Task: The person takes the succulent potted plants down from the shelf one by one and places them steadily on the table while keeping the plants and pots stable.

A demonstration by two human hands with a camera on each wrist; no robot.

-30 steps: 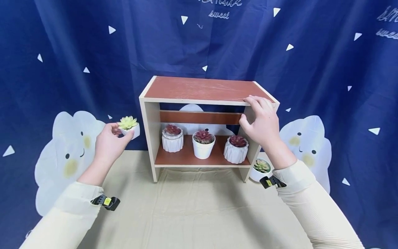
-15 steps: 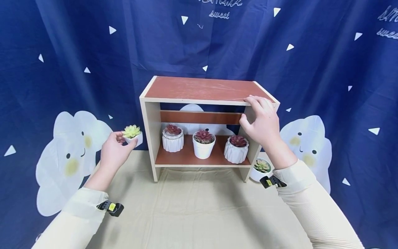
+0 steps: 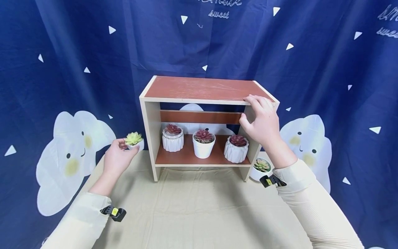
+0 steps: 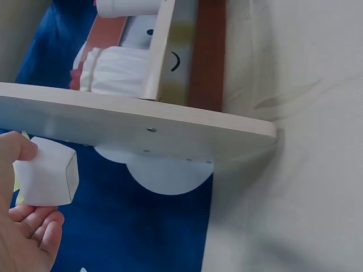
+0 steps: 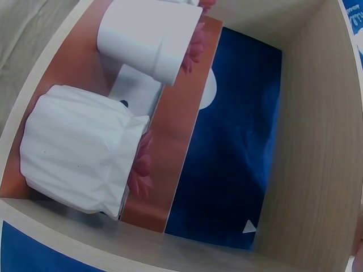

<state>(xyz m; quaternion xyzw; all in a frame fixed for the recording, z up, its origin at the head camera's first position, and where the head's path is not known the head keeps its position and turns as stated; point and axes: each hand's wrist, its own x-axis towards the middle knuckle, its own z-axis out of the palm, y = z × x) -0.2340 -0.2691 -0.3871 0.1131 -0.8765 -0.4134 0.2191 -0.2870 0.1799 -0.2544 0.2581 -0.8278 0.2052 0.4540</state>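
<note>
Taking the clock round the boxy wood-look shelf unit w/ brown-red boards and cream edges point(image 3: 199, 89), we've got the small angular white pot w/ a yellow-green succulent point(image 3: 138, 146) up off the pale beige cloth point(image 3: 192, 207) at approx. 9 o'clock, near the unit's outer side and, AFAICT, apart from it. Main risk, we'd say: it prob. hangs on a light pinch, so a slack or uneven squeeze could let it slip or tilt; a swing toward 3 o'clock could clip the unit b/c the gap looks tight. The low round white pot w/ a green-pink succulent point(image 3: 258, 173) stands just outside at 4 o'clock, close by the black wrist camera point(image 3: 273, 181), so a dropped forearm might knock it. Too hard a push up top could jog the 3 inside: a ribbed white pot point(image 3: 172, 142) at 8, a smooth tapered white pot point(image 3: 203, 150) at 6, a faceted white pot point(image 3: 235, 154) at 4, each w/ a dark-red succulent. Hands: our left hand point(image 3: 119, 156) is partly closed, thumb opp. fingers, pinching the small pot; our right hand point(image 3: 262, 122), approx. 2-3 o'clock, is loosely spread, fingertips resting on the top's front edge, thumb well apart, no pot in it.
</note>
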